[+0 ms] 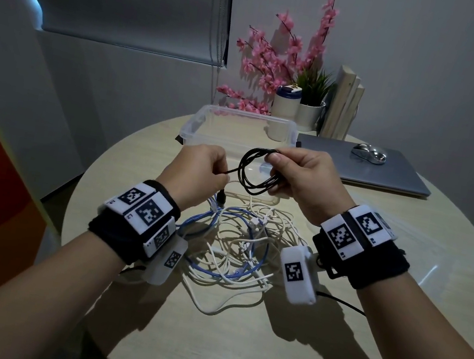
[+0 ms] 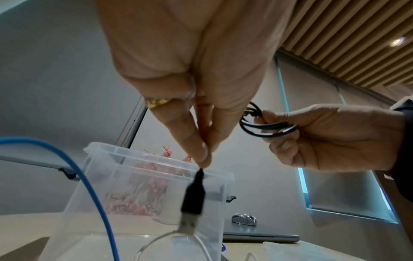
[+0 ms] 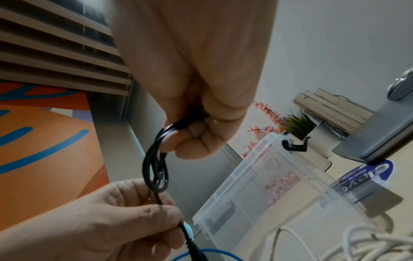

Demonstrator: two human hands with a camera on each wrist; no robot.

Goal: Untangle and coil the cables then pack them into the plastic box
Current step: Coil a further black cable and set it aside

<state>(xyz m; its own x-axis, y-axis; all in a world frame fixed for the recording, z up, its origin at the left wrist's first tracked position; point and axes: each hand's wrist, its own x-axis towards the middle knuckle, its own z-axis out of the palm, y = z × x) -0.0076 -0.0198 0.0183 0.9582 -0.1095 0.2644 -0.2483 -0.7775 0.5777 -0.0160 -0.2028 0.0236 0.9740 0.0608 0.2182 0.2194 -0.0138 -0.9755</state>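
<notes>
The left hand point(image 2: 196, 88) fills the left wrist view, thumb and fingertip pinching the black cable point(image 1: 251, 170) just above its USB plug point(image 2: 193, 199), which dangles below. The right hand point(image 1: 301, 179) is closed around the coiled loops of that same cable, held up in front of the clear plastic box point(image 1: 194, 128) — the box stands open on the round table point(image 1: 361, 325), nothing visible inside it. Beneath both wrists lies a tangle of white cables point(image 1: 250, 263) and a blue cable point(image 1: 199, 267). Beyond the box: a closed laptop point(image 1: 386, 176) with a mouse point(image 1: 368, 152) on top, pink artificial blossoms point(image 1: 284, 58), a white tumbler point(image 1: 283, 113).
</notes>
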